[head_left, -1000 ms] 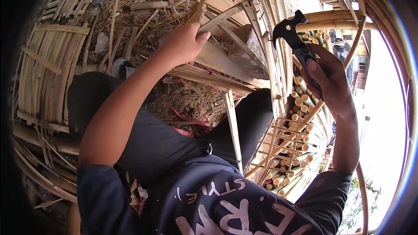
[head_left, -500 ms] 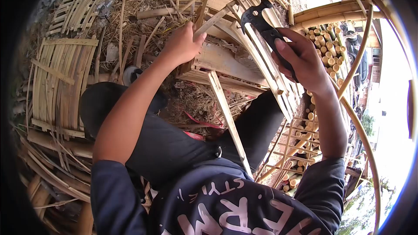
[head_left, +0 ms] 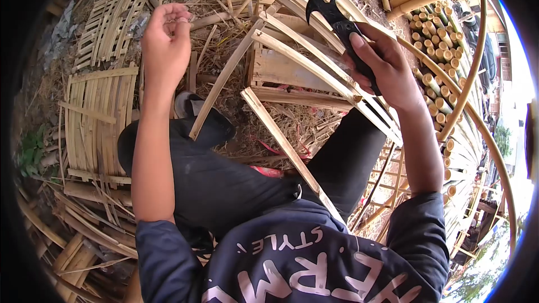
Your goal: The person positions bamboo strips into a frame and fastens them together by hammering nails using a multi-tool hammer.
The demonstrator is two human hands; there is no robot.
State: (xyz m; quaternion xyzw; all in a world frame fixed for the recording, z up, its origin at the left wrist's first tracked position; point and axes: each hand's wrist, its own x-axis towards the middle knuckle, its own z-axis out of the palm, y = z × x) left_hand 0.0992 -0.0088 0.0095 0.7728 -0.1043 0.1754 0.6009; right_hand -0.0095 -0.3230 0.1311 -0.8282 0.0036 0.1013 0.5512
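Note:
My right hand [head_left: 390, 73] is wrapped round the black handle of a claw hammer [head_left: 336, 15], its head pointing up and away from me. Beneath the hammer lies a frame of pale bamboo slats [head_left: 306, 56], resting partly over my knee and a wooden box [head_left: 292, 70]. My left hand [head_left: 167, 45] is raised to the left, apart from the slats, with thumb and fingers curled together; anything between them is too small to make out. A loose bamboo strip [head_left: 222, 78] slants from the frame toward my other leg. Another strip [head_left: 292, 151] leans against my lap.
Finished slatted bamboo panels [head_left: 101, 123] lie on the left. Cut bamboo poles [head_left: 441, 39] are stacked at right, behind curved bamboo lengths [head_left: 471, 101]. Straw and offcuts [head_left: 241, 123] cover the ground.
My left hand has moved left, away from the bamboo strip beside the frame. That strip now slants down toward my leg. The hammer stays in my right hand, and the view has shifted slightly.

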